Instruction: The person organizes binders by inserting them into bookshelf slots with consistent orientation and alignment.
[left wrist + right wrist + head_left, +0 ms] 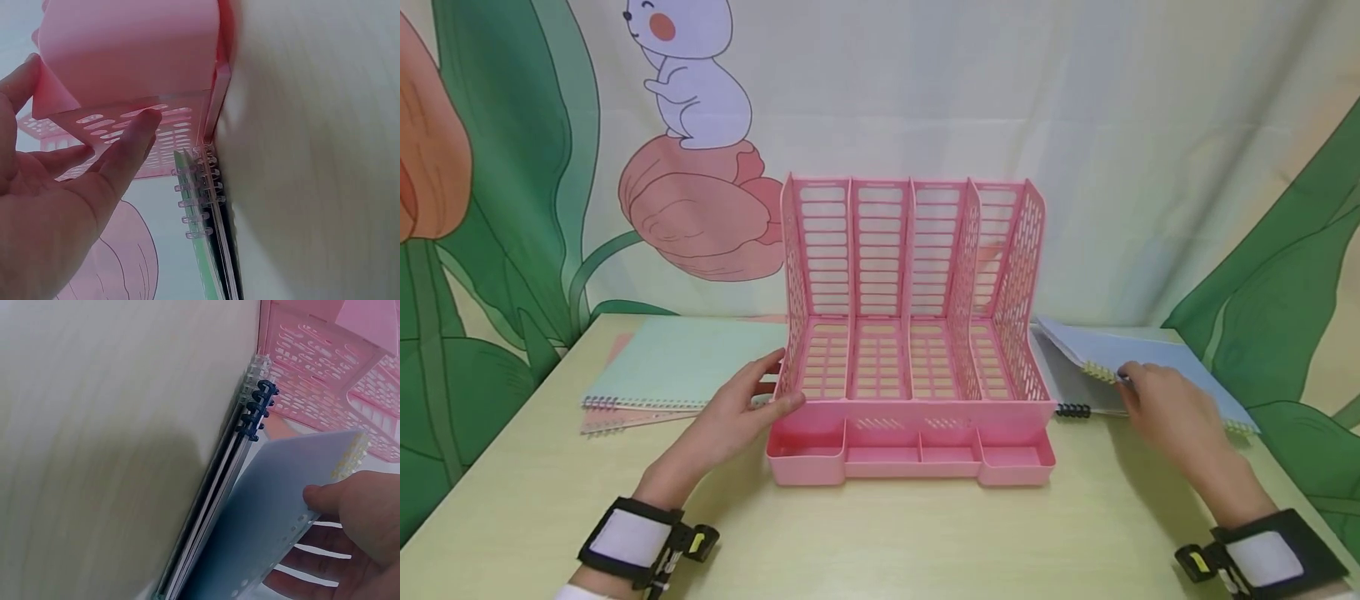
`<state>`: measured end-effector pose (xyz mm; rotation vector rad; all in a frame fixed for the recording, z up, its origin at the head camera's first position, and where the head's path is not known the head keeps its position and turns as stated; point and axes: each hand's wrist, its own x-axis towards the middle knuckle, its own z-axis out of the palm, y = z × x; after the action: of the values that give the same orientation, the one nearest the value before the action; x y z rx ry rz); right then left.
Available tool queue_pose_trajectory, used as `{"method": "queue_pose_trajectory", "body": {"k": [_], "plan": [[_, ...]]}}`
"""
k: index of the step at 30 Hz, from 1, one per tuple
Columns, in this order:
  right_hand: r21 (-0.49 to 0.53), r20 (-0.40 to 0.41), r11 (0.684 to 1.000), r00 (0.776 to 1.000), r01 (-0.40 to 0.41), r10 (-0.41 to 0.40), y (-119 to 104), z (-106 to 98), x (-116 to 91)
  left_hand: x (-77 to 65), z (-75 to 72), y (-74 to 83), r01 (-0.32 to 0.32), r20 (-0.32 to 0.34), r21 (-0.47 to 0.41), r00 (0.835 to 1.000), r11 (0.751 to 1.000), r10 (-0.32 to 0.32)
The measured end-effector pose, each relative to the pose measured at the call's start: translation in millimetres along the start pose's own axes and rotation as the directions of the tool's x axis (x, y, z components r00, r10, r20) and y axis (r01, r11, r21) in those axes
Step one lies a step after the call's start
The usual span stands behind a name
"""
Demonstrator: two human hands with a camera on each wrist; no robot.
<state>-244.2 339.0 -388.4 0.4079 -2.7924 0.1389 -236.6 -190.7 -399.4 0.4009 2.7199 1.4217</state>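
Note:
A pink desk file organizer (917, 410) stands upright at the middle of the table, with tall lattice dividers and small front trays. My left hand (741, 417) holds its lower left side, thumb over the front edge and fingers against the outer lattice wall. At the right, my right hand (1176, 417) pinches the near edge of a blue spiral notebook (1157, 354), thumb on the cover in the right wrist view. Its left end is raised and tilted over a grey notebook with black rings (1073, 410), which lies partly beneath it.
Left of the organizer lie a mint-green spiral notebook (700, 358) and, under it, a pink one (617, 421). The pale table (880, 542) ends at a printed curtain (910, 92) behind. Both wrists wear black straps with cameras.

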Motion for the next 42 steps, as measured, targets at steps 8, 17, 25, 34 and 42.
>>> {"method": "queue_pose_trajectory", "body": {"k": [8,17,25,34,42], "plan": [[-0.020,-0.079,1.000,0.997,-0.007,0.005,-3.7,-3.4,2.6,0.3,-1.5,0.6,0.033,0.022,-0.029,0.999,0.999,-0.032],[0.001,-0.171,1.000,0.985,-0.005,0.006,-4.1,-2.9,5.9,0.4,-2.5,0.8,0.044,0.038,-0.057,0.998,0.997,-0.042],[-0.007,-0.277,1.000,0.961,-0.020,0.017,-5.3,-2.8,8.0,0.5,-4.1,2.3,0.057,0.055,-0.095,0.997,0.994,-0.052],[0.031,-0.392,0.999,0.920,-0.013,0.024,-10.0,-4.4,10.8,0.6,-3.8,2.6,0.078,0.055,-0.107,0.996,0.991,-0.073],[0.076,-0.445,0.997,0.895,0.000,0.033,-14.1,-6.5,13.5,0.8,-3.9,2.0,0.078,0.055,-0.108,0.996,0.991,-0.073]]}}
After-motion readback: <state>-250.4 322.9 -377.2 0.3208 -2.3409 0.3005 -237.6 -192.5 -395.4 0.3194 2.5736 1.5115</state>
